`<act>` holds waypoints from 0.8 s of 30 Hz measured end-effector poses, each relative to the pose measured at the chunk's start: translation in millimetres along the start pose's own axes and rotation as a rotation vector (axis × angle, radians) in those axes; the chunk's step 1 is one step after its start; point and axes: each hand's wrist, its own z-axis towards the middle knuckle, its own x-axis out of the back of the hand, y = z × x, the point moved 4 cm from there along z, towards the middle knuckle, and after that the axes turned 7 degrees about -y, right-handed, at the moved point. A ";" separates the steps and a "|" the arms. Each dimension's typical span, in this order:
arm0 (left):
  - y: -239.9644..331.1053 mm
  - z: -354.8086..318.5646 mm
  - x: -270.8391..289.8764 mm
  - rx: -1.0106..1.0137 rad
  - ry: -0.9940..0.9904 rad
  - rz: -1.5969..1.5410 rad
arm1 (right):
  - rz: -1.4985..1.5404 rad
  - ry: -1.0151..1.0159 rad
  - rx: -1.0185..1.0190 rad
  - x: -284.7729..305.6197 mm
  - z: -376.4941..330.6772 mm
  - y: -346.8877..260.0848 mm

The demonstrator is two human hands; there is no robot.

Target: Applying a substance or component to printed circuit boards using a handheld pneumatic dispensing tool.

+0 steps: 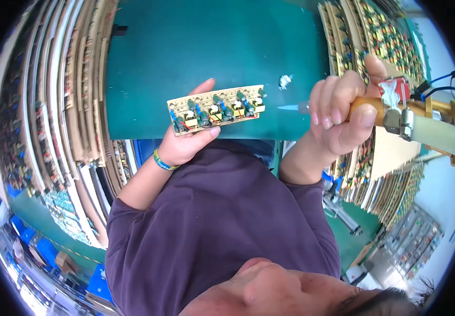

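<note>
In my left hand (185, 147) is a long tan circuit board (217, 111), gripped by its left part with the thumb along the near edge. Transformers with yellow wrap, blue and dark green parts and red wires stand on its upper face. My right hand (340, 110) is wrapped round an orange glue dispenser (364, 104). Its pale blue nozzle (289, 107) points left toward the board's right end, with a gap between them. Behind that hand, the dispenser has a red part (395, 88) smeared with white and a metal clamp (399, 122).
A green work surface (211, 42) lies before me, with a white blob (285, 81) right of the board. Tall stacks of populated boards between cardboard sheets flank it on the left (72, 79) and right (391, 47). Blue and black cables (438, 87) run at the far right.
</note>
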 end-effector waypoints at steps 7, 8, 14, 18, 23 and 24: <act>43.6 -20.6 9.5 -0.054 0.094 0.122 | 0.030 0.030 0.083 0.7 2.1 2.4; 53.7 -22.8 8.1 -0.079 0.118 0.187 | 0.063 0.051 0.070 6.6 -1.3 2.2; 128.5 -100.5 -12.3 -0.108 0.153 0.060 | -0.024 0.128 0.033 9.2 -8.9 -5.6; 221.1 -163.2 -19.1 -0.318 0.433 0.321 | 0.009 0.106 0.060 14.5 -10.4 -4.7; 338.5 -186.0 10.7 -0.421 0.698 0.661 | -0.017 0.120 0.051 11.4 -4.7 -4.7; 361.1 -185.8 26.8 -0.435 0.771 0.699 | -0.021 0.130 0.044 10.6 -4.5 -4.4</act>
